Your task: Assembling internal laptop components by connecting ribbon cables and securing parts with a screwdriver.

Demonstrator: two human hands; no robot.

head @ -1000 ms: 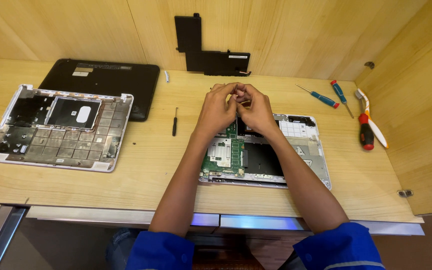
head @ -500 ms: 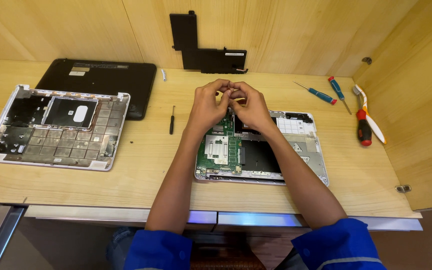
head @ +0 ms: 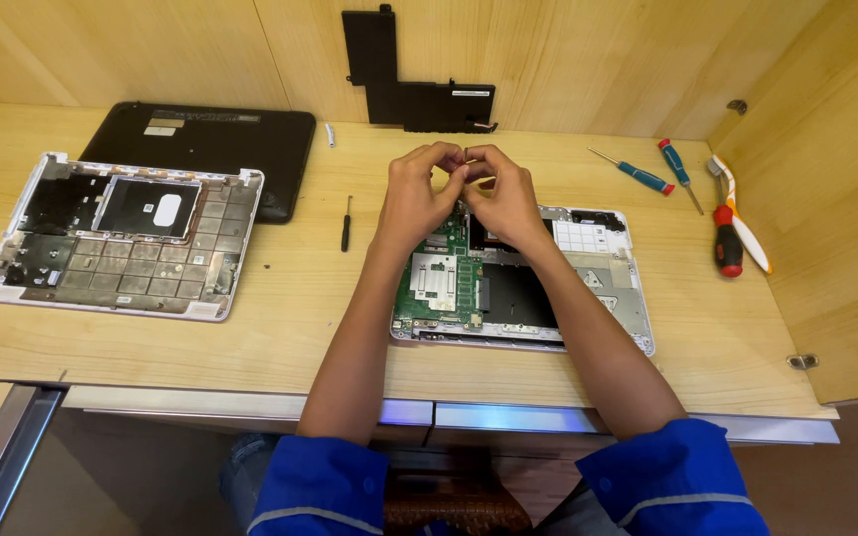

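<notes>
The wooden bench [head: 280,328] carries an opened laptop base [head: 588,298] with a green circuit board [head: 444,278] in its left half, straight ahead of the person. Both hands meet just above its far edge: left hand [head: 419,194] and right hand [head: 503,194], fingertips pinched together on something tiny between them. What that thing is cannot be made out; the fingers hide it. A small black screwdriver [head: 347,223] lies just left of the left hand, long axis pointing away
</notes>
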